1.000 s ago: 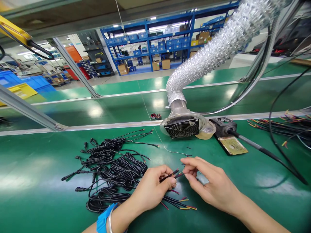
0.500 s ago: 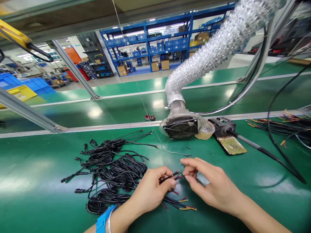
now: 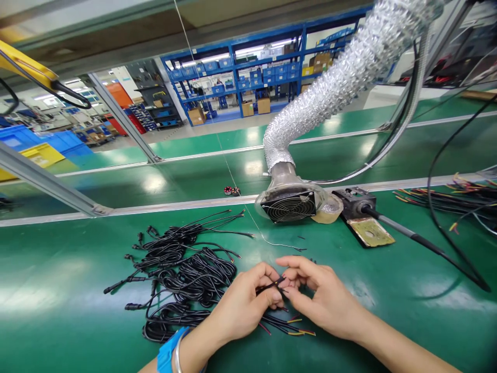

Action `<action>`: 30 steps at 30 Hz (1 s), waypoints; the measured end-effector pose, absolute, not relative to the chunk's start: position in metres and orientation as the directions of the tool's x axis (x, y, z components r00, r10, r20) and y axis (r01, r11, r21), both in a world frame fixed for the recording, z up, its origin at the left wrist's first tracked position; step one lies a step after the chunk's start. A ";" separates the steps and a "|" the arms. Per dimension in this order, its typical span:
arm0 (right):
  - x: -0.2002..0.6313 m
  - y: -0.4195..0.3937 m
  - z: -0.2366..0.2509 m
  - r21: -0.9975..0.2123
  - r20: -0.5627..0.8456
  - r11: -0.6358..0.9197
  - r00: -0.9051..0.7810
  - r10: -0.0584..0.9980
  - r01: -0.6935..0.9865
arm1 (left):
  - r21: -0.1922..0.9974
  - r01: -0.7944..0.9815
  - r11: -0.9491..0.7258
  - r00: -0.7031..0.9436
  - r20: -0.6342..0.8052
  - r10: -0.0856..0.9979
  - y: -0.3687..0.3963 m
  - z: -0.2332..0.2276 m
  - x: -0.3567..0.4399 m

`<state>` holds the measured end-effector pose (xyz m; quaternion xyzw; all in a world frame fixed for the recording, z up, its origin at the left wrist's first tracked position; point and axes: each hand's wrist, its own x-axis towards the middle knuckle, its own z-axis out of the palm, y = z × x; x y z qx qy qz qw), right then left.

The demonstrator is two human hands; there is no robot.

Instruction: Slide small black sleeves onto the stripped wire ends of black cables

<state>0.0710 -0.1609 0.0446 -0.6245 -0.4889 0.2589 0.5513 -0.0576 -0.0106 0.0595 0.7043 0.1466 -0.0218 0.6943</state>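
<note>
2 hands meet: left hand [image 3: 243,303] and right hand [image 3: 324,298] pinch 1 wire end [image 3: 272,284].

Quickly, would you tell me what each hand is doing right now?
Left hand: closed, pinching a thin black cable.
Right hand: fingertips closed on the same cable's end.

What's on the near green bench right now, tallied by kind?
Hands: 2, left hand and right hand, both pinching one thin black cable
Piles of black cables: 1
Loose cables with coloured tips: 1 bunch
Fan hoods: 1
Soldering iron stands: 1
Total: 7
</note>
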 end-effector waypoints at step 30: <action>0.001 -0.116 -0.018 -0.316 0.431 0.219 -0.066 0.900 0.923 | 0.945 -0.221 -0.240 0.400 0.313 0.861 0.134 0.249 -0.192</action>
